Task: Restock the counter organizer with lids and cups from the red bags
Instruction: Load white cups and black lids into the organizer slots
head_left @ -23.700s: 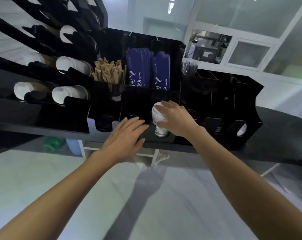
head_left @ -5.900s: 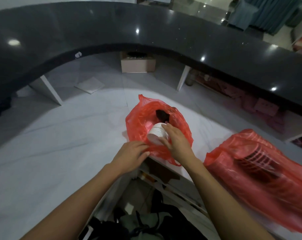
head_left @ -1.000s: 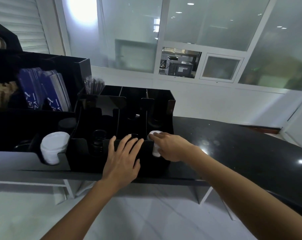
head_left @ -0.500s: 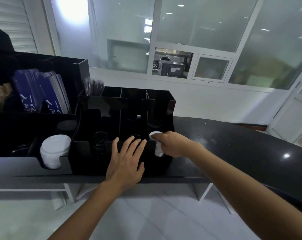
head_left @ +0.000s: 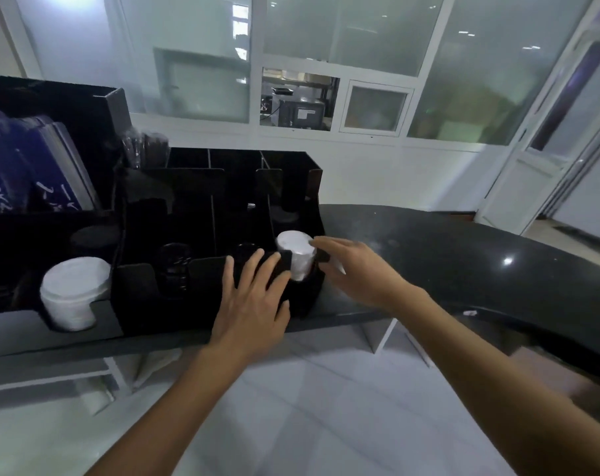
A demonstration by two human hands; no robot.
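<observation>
Lids (head_left: 295, 254), a small white stack, sit in the rightmost front slot of the black counter organizer (head_left: 202, 297), a wider white stack (head_left: 72, 294) fills a slot far left, the left hand (head_left: 253, 304) presses flat-fingered on the front wall, and the right hand (head_left: 355, 267) hovers beside the small stack, fingers relaxed.

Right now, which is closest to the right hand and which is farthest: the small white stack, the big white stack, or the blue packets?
From the right hand:
1. Small white stack, just left of its fingertips, in the organizer's right slot.
2. Big white stack, far left, front.
3. Blue packets, far left, up at the back.
</observation>
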